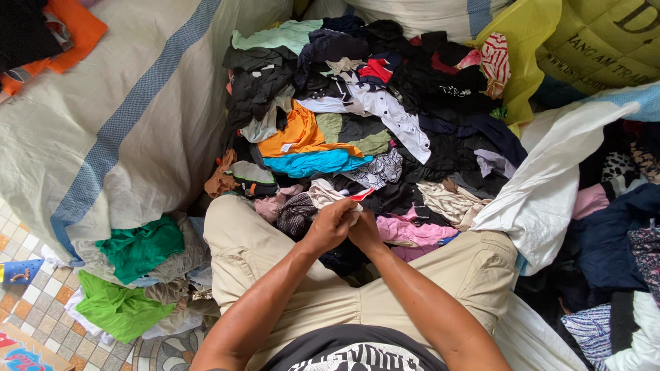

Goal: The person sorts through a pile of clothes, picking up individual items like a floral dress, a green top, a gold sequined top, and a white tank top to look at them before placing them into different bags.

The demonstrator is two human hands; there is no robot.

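over at the far left a big pale sack with a blue stripe (117, 124) leans across the view, with green garments (130, 268) heaped at its foot on the tiled floor (34, 309). next comes the person's own lap in beige trousers (254, 247), and above it the left hand (330, 225), fingers curled together and pinching a small cream and red piece of cloth (350, 198). the right hand (364, 230) sits touching the left, its fingers folded in on the same piece; how firmly it grips i cannot tell, since the left hand covers most of it. the cloth is held just above the knees, at the near edge of the pile of mixed clothes (371, 117). to handle it well, i'd judge the hands should draw apart so the piece opens flat and clear of the heap, not snagging the pink garment (412, 232) just beside. further right a white sack (550, 178) droops open, a yellow bag (515, 48) above it, and dark clothes (612, 240) fill the far right.
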